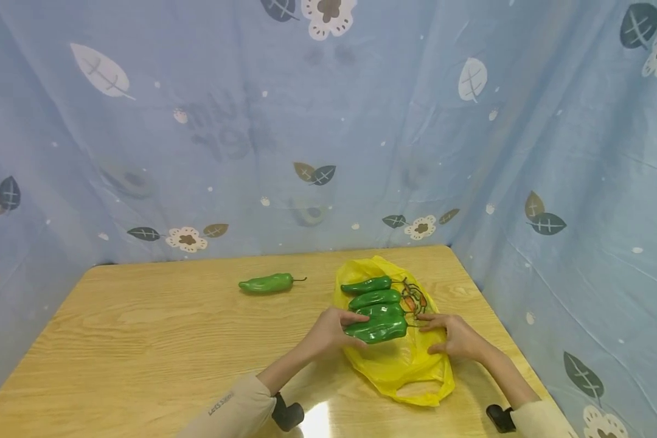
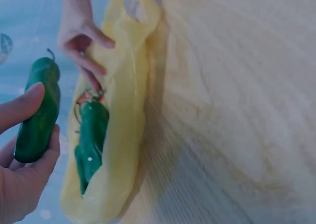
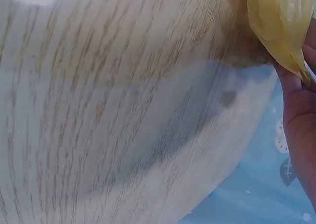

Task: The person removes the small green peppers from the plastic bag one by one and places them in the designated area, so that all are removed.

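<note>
The left hand [image 1: 328, 331] grips a pepper [image 1: 380, 332] between thumb and fingers over the bag [image 1: 399, 365]; the right hand [image 1: 455, 338], just beyond the pepper's stem end, pinches the bag's edge. The pepper is glossy, deep green, long and slightly lumpy.

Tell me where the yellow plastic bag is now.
In the head view, the yellow plastic bag lies on the right of the wooden table, right of the lone green pepper, with the right hand at its right edge.
</note>
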A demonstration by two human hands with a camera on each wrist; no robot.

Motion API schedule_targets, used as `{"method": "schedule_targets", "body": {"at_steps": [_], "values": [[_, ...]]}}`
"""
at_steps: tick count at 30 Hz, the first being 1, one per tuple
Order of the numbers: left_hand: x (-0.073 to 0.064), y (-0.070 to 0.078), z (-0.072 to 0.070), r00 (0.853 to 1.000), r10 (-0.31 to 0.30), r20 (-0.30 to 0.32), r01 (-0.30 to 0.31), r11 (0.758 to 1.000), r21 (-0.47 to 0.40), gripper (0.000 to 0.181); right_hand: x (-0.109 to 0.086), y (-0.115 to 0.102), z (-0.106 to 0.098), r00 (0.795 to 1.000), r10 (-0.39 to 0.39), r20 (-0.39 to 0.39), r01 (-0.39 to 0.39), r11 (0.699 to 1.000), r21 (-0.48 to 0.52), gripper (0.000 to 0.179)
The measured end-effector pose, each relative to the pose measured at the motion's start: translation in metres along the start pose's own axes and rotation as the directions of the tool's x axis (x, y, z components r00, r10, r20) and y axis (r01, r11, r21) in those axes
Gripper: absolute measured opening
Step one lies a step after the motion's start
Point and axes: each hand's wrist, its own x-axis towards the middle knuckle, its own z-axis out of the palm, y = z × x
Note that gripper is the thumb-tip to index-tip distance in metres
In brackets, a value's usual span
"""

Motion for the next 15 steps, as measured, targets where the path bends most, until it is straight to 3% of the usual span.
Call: {"method": "schedule_targets", "body": {"at_steps": [10, 15], "values": [[-0.038, 0.003, -0.011, 1.0, 0.004, 0.022, -0.002, 0.998, -0.063, 0.049, -0.003, 0.002, 0.002, 1.0, -0.017, -0.022, 0.017, 1.0, -0.002, 0.038], [-0.054, 0.001, -0.016, 0.999, -0.035, 0.037, 0.039, 0.993, -0.108, 0.048, -0.003, 0.001, 0.001, 1.0, 0.025, -0.008, -0.025, 0.999, 0.033, 0.037]]}}
